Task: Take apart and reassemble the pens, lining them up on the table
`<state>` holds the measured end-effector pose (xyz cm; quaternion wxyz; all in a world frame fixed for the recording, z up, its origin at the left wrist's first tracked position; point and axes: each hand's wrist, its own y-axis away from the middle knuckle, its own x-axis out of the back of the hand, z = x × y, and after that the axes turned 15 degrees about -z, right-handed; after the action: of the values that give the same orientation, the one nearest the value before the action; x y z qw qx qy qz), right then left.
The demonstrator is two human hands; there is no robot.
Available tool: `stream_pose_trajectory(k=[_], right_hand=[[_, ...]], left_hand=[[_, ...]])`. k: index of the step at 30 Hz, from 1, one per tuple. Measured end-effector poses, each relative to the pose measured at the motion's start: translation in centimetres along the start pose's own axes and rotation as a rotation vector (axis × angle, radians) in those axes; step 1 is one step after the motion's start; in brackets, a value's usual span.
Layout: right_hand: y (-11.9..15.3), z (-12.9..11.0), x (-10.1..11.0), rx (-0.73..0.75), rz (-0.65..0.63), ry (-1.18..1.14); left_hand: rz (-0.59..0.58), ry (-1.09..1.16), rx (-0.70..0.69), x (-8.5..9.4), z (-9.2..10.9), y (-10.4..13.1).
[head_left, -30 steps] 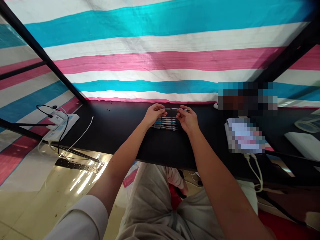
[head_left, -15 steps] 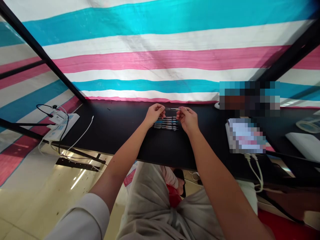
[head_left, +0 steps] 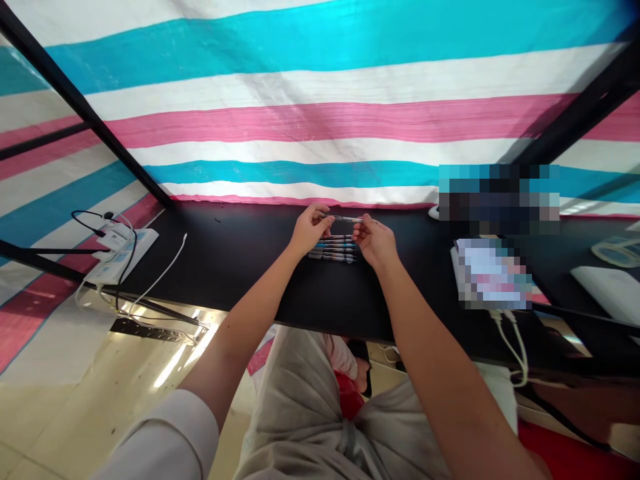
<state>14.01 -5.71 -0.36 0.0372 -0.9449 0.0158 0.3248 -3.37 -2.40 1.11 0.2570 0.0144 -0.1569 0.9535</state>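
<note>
Left hand (head_left: 311, 230) and right hand (head_left: 375, 240) pinch one pen (head_left: 345, 219) near a row of pens (head_left: 333, 251), seemingly mid-handling; the next move likely calls for coordinated grips.

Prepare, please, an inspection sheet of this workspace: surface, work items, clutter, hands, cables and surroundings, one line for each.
Surface: black tabletop, with small dark specks at far left.
Work items: one pen held above the table; a row of pens lies side by side below it, exact count unclear.
Clutter: white power strip at left edge; pixelated item at right, identity unclear.
Hands: left hand and right hand each pinch one end of the pen.
Cables: white cable on the table at left; pale cables below the pixelated item.
Surroundings: striped sheet behind, black frame bars.
</note>
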Motion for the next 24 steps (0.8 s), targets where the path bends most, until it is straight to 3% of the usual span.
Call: stream_pose_trajectory(k=[4,8,14,17,19,24], right_hand=[[-0.2,-0.5,-0.1,-0.088,-0.002,-0.110],[-0.2,-0.8,-0.2,-0.128,0.009,-0.119],[-0.2,-0.4,0.2,-0.096,0.165,0.069],[-0.3,0.0,0.6,-0.054,0.194,0.194],[-0.4,0.1,0.7,-0.027,0.202,0.295],[-0.6,0.5,0.9,0.040,0.215,0.515]], left_hand=[[-0.036,0.011,-0.053,0.1,-0.1,-0.3],[0.031,-0.054,-0.040,0.9,-1.0,-0.8],[0.229,-0.030,0.098,5.3,-3.9,-1.8],[0.260,-0.079,0.158,7.0,-5.4,-2.0],[0.243,-0.181,0.181,7.5,-6.0,-2.4],[0.137,-0.673,0.240,7.4,-6.1,-4.0]])
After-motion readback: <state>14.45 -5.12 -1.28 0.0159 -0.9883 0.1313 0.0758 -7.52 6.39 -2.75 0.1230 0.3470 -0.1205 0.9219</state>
